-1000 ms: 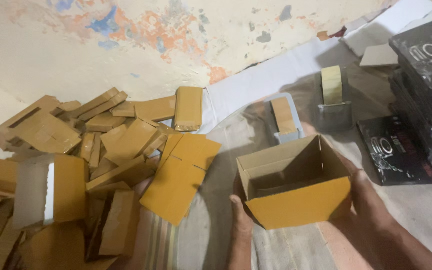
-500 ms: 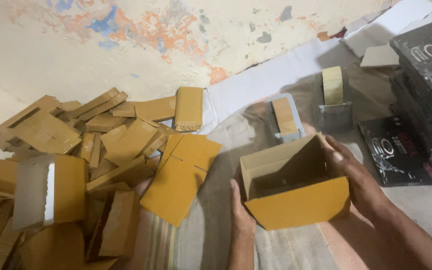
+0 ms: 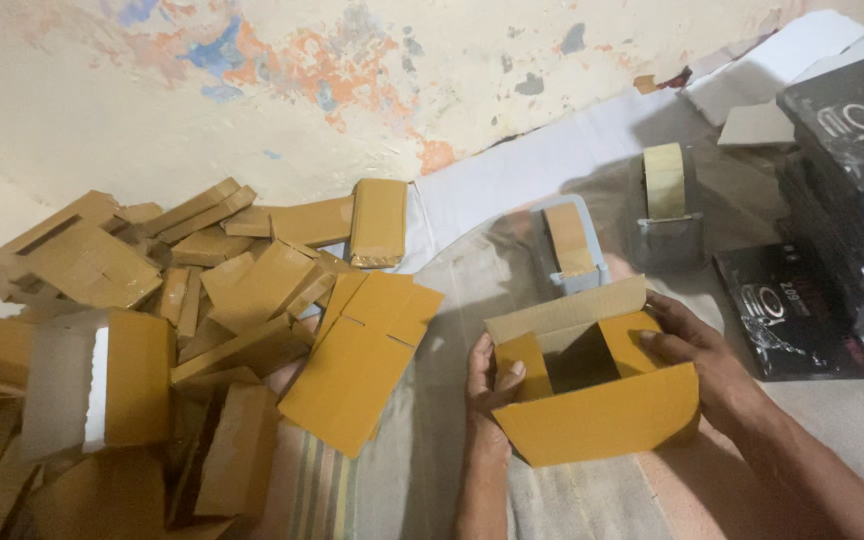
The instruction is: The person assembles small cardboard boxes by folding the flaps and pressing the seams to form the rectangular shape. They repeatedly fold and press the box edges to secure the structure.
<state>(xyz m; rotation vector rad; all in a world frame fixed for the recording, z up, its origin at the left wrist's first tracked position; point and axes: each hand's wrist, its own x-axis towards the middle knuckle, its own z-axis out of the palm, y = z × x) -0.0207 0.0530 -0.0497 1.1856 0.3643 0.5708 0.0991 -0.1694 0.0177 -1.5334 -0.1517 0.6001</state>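
An open yellow cardboard box (image 3: 602, 415) stands on the cloth in front of me, its flaps up. My left hand (image 3: 490, 385) grips the box's left side, thumb pressing the left flap inward. On the right, my right hand (image 3: 697, 355) rests on the rim with its fingers folding the right flap down into the opening. A flat unfolded yellow box blank (image 3: 362, 355) lies just left of the box.
A heap of folded and flat yellow boxes (image 3: 132, 330) fills the left. Behind the box stand a brown tape dispenser (image 3: 570, 245) and a second tape dispenser (image 3: 667, 205). Black packages (image 3: 852, 170) are stacked at right, with one (image 3: 787, 315) lying flat. A peeling wall (image 3: 352, 80) lies beyond.
My right hand has moved from the box's lower right side up onto its rim and pushed the right flap inward. The left thumb has pressed the left flap in.
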